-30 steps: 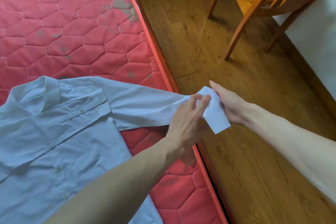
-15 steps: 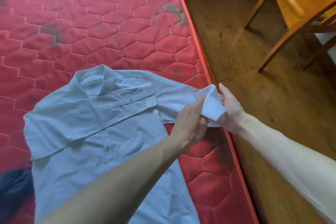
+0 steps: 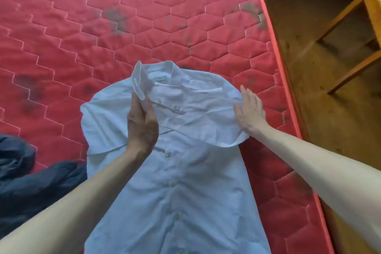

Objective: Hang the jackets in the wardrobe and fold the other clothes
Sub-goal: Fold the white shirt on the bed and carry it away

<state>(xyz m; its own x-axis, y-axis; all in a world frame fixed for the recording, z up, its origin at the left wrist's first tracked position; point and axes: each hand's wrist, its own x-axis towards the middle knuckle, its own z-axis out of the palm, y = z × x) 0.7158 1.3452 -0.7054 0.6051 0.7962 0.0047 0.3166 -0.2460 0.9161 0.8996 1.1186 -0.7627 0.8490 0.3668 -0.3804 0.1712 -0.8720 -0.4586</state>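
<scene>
A white button-up shirt (image 3: 181,181) lies front-up on the red quilted mattress (image 3: 103,33), collar pointing away from me. Its right sleeve is folded across the chest. My left hand (image 3: 142,123) is shut on the sleeve's cuff (image 3: 139,79), holding it up above the chest near the collar. My right hand (image 3: 248,109) lies flat with fingers spread on the folded shoulder edge at the shirt's right side. A dark blue garment (image 3: 31,181) is bunched on the mattress at the left, beside the shirt.
The mattress edge (image 3: 288,88) runs down the right side, with wooden floor (image 3: 329,119) beyond it. A wooden chair (image 3: 362,27) stands on the floor at the upper right.
The sleeve that both hands held out at the mattress edge has been carried left and folded over the chest. My right hand let go and now presses the fold. The view shifted left.
</scene>
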